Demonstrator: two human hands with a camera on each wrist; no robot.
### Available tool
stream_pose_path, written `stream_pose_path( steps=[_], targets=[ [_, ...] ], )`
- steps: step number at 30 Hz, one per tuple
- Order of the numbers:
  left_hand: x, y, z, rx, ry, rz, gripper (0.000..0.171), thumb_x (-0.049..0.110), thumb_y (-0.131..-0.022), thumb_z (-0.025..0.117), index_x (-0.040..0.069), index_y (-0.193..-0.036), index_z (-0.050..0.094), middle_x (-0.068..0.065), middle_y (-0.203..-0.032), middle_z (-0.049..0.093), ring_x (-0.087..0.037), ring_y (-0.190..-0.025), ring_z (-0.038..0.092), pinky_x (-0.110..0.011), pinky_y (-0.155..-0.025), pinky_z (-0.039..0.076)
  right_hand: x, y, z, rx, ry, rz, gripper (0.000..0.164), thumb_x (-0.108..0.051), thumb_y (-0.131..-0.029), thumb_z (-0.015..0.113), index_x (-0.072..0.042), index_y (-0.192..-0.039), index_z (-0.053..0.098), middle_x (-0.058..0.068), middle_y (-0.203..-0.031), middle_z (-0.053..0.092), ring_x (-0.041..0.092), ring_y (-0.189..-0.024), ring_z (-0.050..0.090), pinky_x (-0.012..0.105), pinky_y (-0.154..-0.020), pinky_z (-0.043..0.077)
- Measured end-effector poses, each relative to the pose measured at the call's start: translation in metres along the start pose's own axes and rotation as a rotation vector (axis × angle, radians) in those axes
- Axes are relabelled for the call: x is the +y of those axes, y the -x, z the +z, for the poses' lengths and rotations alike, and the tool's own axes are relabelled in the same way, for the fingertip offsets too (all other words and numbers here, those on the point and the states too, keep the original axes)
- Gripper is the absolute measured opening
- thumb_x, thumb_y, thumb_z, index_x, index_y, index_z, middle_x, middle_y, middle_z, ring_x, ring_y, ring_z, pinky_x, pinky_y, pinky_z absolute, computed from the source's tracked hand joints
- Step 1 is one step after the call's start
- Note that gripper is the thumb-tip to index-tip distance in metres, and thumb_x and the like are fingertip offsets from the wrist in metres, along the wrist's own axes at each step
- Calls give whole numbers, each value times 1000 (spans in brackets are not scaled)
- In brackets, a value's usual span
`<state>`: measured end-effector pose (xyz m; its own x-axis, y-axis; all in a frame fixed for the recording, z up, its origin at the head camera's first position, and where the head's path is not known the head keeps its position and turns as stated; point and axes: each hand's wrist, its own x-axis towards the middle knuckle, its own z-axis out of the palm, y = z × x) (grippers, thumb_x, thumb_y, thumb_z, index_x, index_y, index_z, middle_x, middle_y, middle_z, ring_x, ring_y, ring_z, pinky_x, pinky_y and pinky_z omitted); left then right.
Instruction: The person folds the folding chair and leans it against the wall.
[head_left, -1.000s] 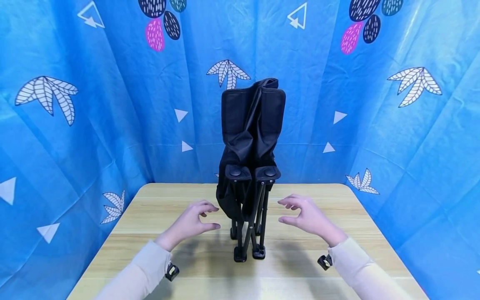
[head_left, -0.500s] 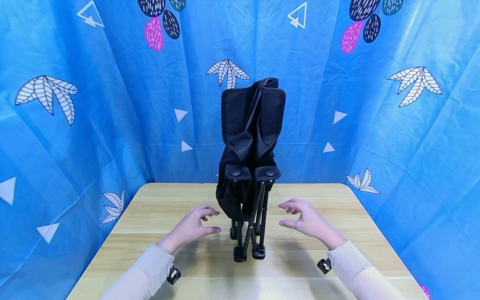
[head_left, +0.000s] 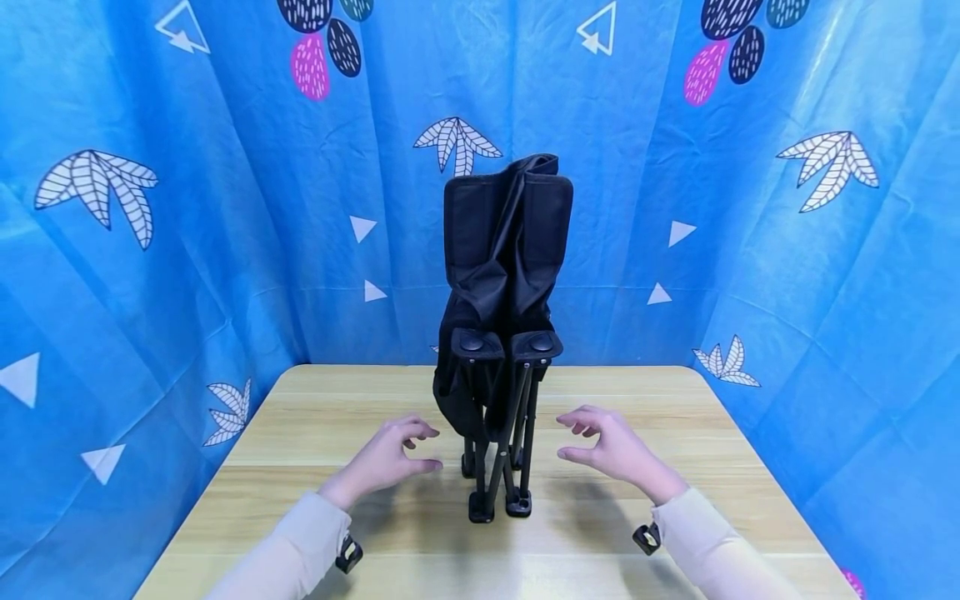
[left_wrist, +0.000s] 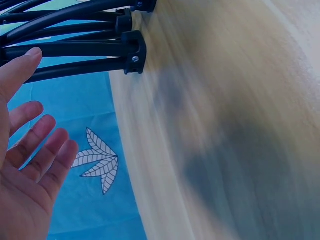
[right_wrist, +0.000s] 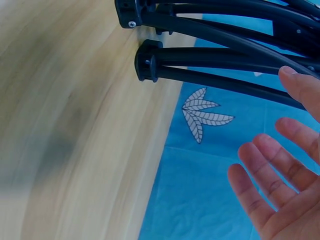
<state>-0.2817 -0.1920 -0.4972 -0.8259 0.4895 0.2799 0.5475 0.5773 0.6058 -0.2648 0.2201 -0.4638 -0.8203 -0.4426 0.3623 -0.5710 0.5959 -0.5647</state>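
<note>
A folded black camping chair [head_left: 495, 292] stands upright on the wooden table, its fabric bunched above thin crossed legs with black plastic feet [head_left: 482, 507]. To its left hovers my left hand [head_left: 386, 454], fingers loosely bent and thumb apart, not touching the chair. On the other side my right hand [head_left: 611, 442] mirrors it, likewise holding nothing. The left wrist view has the chair's dark legs [left_wrist: 85, 48] beyond my left thumb. In the right wrist view, the legs [right_wrist: 215, 57] pass behind my right thumb, with the other fingers spread below.
The light wooden table [head_left: 360, 392] has rounded far corners. A blue curtain [head_left: 360, 167] printed with leaves and triangles surrounds it at the back and both sides. A small black device [head_left: 348, 552] sits at the left cuff and another device [head_left: 647, 537] at the right cuff.
Both hands have drifted slightly lower in the head view, staying on either side of the chair. The chair stands as before.
</note>
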Motion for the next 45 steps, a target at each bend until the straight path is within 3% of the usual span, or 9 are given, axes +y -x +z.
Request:
stream_pose_path(
  steps=[8,15,21,26,33,40,45],
  targets=[
    [-4,3,8,-19,-4,-24,46,31,-87,93,7,-123,79,-5,-123,76,-28,-110,70,-36,-90,63,5,5,5,-19,-10,20,48,-18,-86,91,1,-128,76,12,-116,78,29,-97,74,38,-86,65],
    [-4,2,11,-34,7,-14,43,23,-87,93,4,-123,78,-10,-121,77,-33,-107,71,-37,-88,63,12,7,9,-34,-7,35,49,-19,-86,92,1,-127,76,14,-117,79,23,-96,74,38,-85,65],
    [-6,2,15,-60,12,-9,49,27,-87,93,-2,-124,77,-16,-121,77,-34,-106,72,-37,-88,63,14,9,13,-58,-25,50,50,-20,-86,91,1,-128,75,14,-119,79,21,-97,73,42,-87,66],
    [-7,2,19,-64,11,-21,52,29,-87,93,-3,-124,77,-16,-121,78,-30,-106,73,-36,-88,63,17,11,14,-59,-23,50,49,-20,-86,92,0,-128,76,14,-118,79,21,-97,74,39,-86,65],
    [-4,0,23,-79,92,-57,51,27,-89,91,-4,-126,76,-21,-123,78,-31,-104,76,-38,-89,65,18,10,19,-75,-62,86,54,-24,-85,93,0,-130,75,15,-120,78,35,-103,75,37,-89,64],
    [-3,-1,25,-78,156,-65,47,22,-91,88,-8,-125,74,-28,-122,76,-40,-103,77,-45,-89,66,15,10,25,-109,-107,129,55,-27,-88,90,1,-132,73,18,-124,78,35,-107,74,40,-93,63],
    [-1,0,28,-84,173,-83,47,23,-93,87,-9,-125,74,-29,-124,76,-40,-104,78,-42,-91,66,15,9,31,-123,-125,142,57,-28,-88,89,2,-134,72,18,-126,77,32,-108,74,43,-95,63]
  ],
)
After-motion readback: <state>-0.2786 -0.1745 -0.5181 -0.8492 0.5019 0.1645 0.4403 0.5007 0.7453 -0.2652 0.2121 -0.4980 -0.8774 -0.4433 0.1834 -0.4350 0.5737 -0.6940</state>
